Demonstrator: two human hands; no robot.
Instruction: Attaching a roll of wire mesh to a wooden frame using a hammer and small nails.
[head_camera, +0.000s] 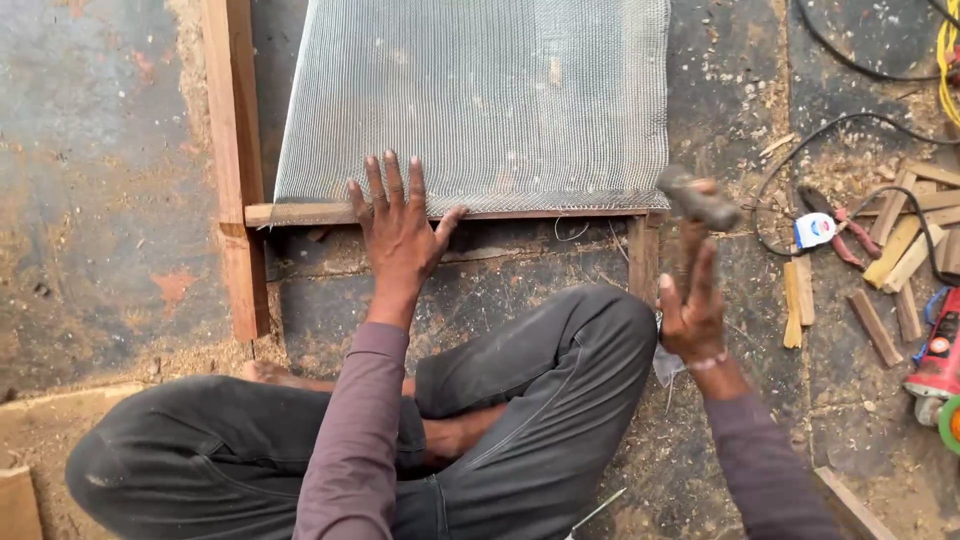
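Note:
My left hand (398, 222) lies flat with fingers spread on the near edge of a sheet of grey wire mesh (480, 95), pressing it onto the front rail of a wooden frame (300, 213). My right hand (692, 305) is raised beside the frame's right corner and grips the handle of a hammer (698, 200), whose dark head points up and left, blurred. I sit cross-legged on the floor in dark trousers, knees close to the frame.
A long wooden frame side (236, 160) runs along the left. Wood offcuts (895, 260), red-handled pliers (845, 235) and a small white roll (815, 230) lie right. Black cables (850, 60) cross the sawdust-strewn floor. A red power tool (935, 365) sits at the right edge.

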